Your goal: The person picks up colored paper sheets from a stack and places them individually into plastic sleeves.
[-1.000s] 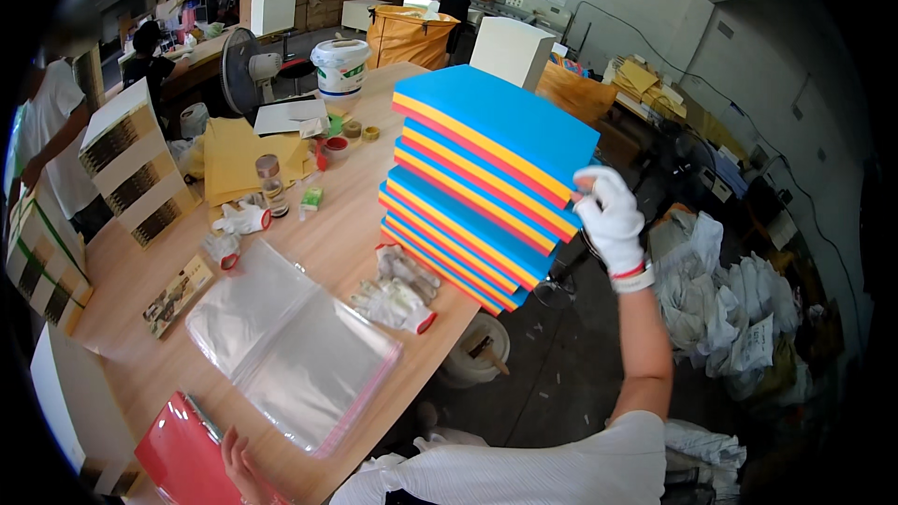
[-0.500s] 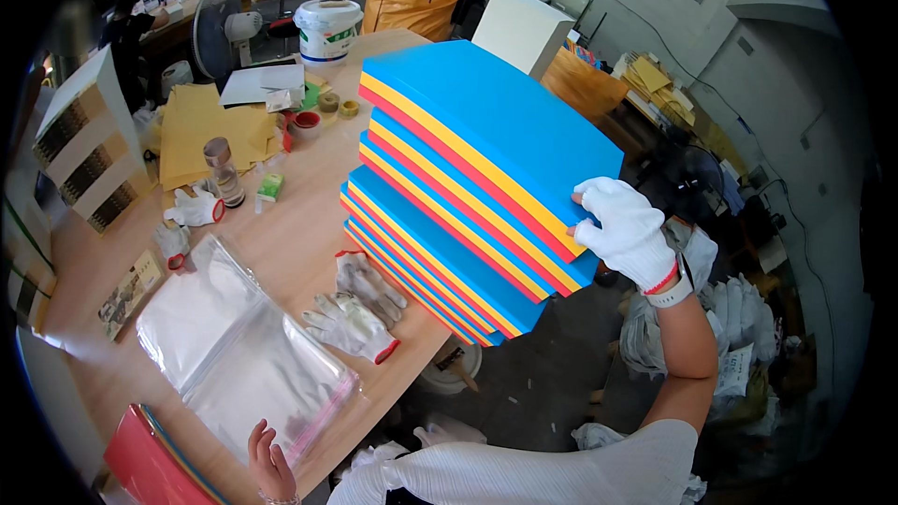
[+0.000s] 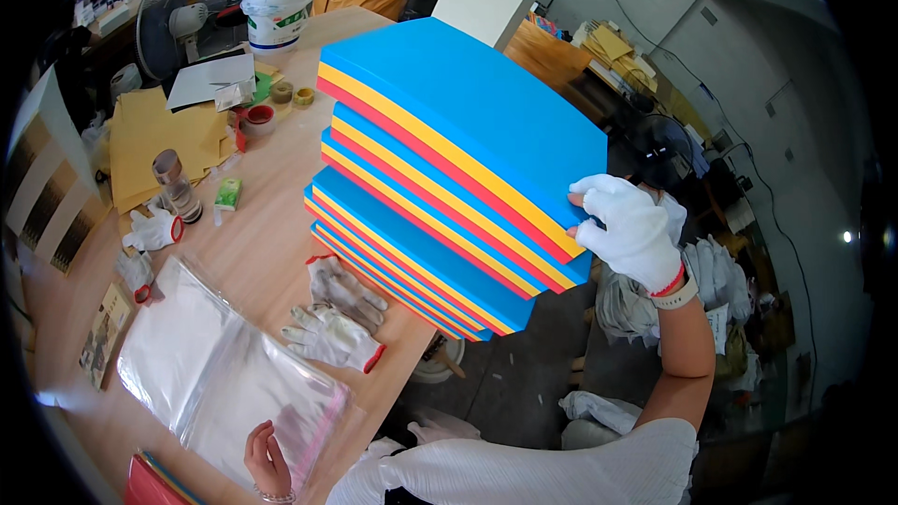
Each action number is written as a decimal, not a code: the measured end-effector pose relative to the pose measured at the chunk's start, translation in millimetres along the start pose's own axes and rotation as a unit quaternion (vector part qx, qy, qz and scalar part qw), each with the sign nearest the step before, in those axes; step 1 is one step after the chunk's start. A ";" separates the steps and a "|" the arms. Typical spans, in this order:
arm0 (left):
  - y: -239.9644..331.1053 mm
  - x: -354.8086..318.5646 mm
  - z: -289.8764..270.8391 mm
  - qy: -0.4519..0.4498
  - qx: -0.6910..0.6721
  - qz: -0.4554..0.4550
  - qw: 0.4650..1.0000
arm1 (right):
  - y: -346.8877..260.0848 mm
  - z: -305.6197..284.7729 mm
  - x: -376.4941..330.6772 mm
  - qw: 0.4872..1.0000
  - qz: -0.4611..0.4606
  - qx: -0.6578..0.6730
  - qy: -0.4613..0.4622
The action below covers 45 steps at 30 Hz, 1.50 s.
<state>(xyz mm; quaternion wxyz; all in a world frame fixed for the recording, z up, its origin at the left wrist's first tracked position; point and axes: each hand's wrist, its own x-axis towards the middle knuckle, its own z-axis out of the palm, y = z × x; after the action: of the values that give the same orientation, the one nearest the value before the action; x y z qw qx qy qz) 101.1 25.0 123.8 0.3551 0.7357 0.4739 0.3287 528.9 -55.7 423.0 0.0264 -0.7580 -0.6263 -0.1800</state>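
Note:
A tall stack of blue, yellow and red sheets (image 3: 468, 103) stands on the right side of the table, its layers set off from one another in staggered blocks. My right hand (image 3: 629, 229), in a white glove with bare fingertips, pinches the near right corner of the top block between thumb and fingers. My bare left hand (image 3: 267, 463) is held at the near edge, over or beside clear plastic bags (image 3: 210, 369), fingers loosely extended and holding nothing. Soiled white work gloves (image 3: 337, 337) lie between the bags and the stack.
Farther left are a clear bottle (image 3: 176, 187), a green box (image 3: 227, 194), brown envelopes (image 3: 140, 154), tape rolls (image 3: 282, 92) and a white bucket (image 3: 277, 19). More gloves (image 3: 152, 228) lie near the bottle. White bundles (image 3: 627, 304) sit on the floor at right.
The view has turned slightly, so the table and stack appear farther left. My right hand stays on the same corner of the stack; my left hand has hardly moved.

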 end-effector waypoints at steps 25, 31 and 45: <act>-29.3 19.8 -5.5 -0.027 0.021 0.028 0.999 | -2.6 1.4 0.3 1.000 0.007 -0.016 -0.019; -32.0 20.7 -7.1 -0.031 0.033 0.032 0.998 | -3.7 2.2 1.9 0.999 -0.005 -0.036 -0.020; -22.8 36.7 -23.2 -0.024 0.080 0.082 0.993 | -27.0 10.3 -8.1 0.969 -0.047 -0.238 -0.036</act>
<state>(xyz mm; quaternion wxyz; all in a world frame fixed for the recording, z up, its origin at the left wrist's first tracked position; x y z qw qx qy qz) 83.8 70.8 122.5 0.2779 0.8061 0.4280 0.2997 504.3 -54.8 405.9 -0.1858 -0.7184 -0.6007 -0.2976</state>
